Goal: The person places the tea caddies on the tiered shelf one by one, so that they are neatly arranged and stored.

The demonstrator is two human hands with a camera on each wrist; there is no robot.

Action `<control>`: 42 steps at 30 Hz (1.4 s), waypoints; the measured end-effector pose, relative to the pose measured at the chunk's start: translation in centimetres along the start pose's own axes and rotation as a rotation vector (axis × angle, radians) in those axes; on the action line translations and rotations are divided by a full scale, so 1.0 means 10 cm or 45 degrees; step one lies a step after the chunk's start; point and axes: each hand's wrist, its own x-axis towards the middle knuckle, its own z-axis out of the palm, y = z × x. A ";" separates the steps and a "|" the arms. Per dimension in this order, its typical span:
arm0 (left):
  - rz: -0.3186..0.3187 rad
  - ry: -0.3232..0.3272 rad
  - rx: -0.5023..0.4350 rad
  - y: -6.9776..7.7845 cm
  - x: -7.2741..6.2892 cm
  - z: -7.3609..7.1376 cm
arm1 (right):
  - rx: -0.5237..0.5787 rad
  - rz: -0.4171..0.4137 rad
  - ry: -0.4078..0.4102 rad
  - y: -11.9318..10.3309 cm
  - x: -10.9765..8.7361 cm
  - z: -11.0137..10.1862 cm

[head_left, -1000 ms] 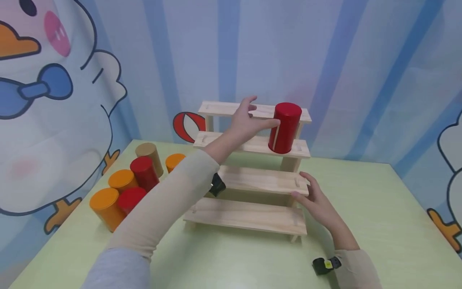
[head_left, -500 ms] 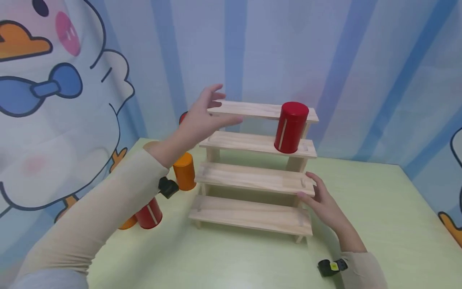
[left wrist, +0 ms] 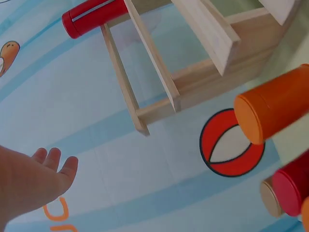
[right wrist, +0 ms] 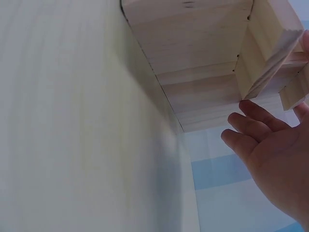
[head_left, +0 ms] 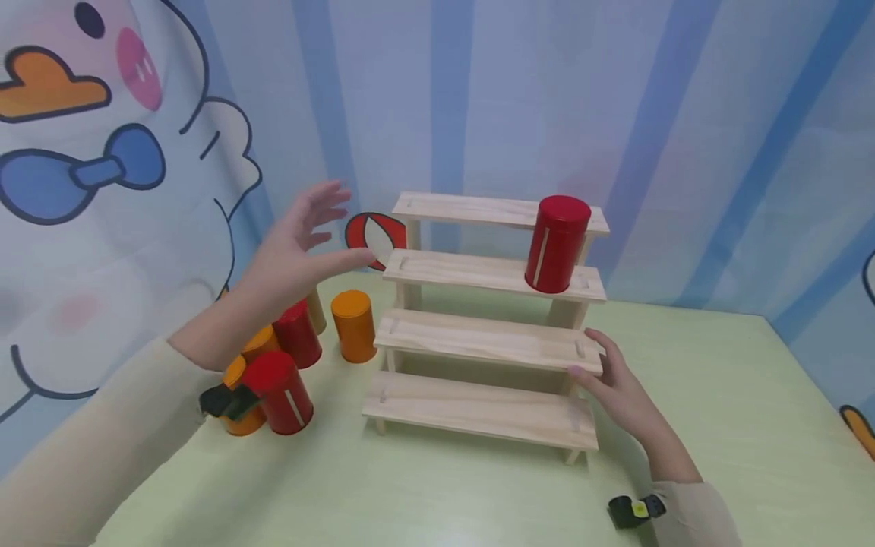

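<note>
A four-tier wooden display shelf (head_left: 478, 410) stands on the table. One red canister (head_left: 559, 247) is upright at the right end of its second tier from the top. My left hand (head_left: 290, 251) hangs in the air left of the shelf with its fingers spread, holding nothing; the left wrist view shows its loose fingers (left wrist: 67, 171) against the backdrop. At the right end of the second tier from the bottom, my right hand (head_left: 618, 387) grips the board, thumb at the front edge and index finger at the back.
Left of the shelf stands an orange canister (head_left: 354, 328). Beyond it are a red canister (head_left: 280, 395), another red canister (head_left: 301, 338), orange ones (head_left: 244, 420) and a tan one (head_left: 317, 311), partly hidden by my left arm. A cartoon-printed curtain (head_left: 383, 114) hangs behind the table.
My left hand has let go of the red canister and drawn back leftward, away from the shelf. The canister stays on its tier; the right hand keeps its hold on the shelf.
</note>
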 end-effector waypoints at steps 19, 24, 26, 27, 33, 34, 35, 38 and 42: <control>-0.152 0.093 0.120 -0.75 -0.75 -0.62 | -0.022 0.000 -0.005 0.02 0.01 0.00; -0.184 0.147 0.149 -0.99 -0.97 -0.68 | -0.027 0.006 -0.011 0.02 0.01 0.01; -0.193 0.170 0.145 -1.10 -1.05 -0.68 | -0.027 0.002 -0.010 0.01 0.02 0.01; -0.204 0.180 0.141 -1.16 -1.08 -0.69 | -0.027 0.001 -0.010 0.01 0.02 0.01; -0.340 0.241 0.107 -1.42 -1.23 -0.63 | -0.028 -0.005 -0.014 0.01 0.01 0.01; -0.362 0.251 0.106 -1.45 -1.25 -0.62 | -0.030 -0.003 -0.014 0.01 0.02 0.01; -0.390 0.255 0.101 -1.48 -1.26 -0.61 | -0.031 -0.001 -0.014 0.01 0.02 0.01; -0.444 0.265 0.073 -1.56 -1.28 -0.56 | -0.031 -0.002 -0.014 0.01 0.02 0.01; -0.492 0.266 0.060 -1.67 -1.30 -0.51 | -0.024 -0.006 -0.012 0.00 0.01 0.01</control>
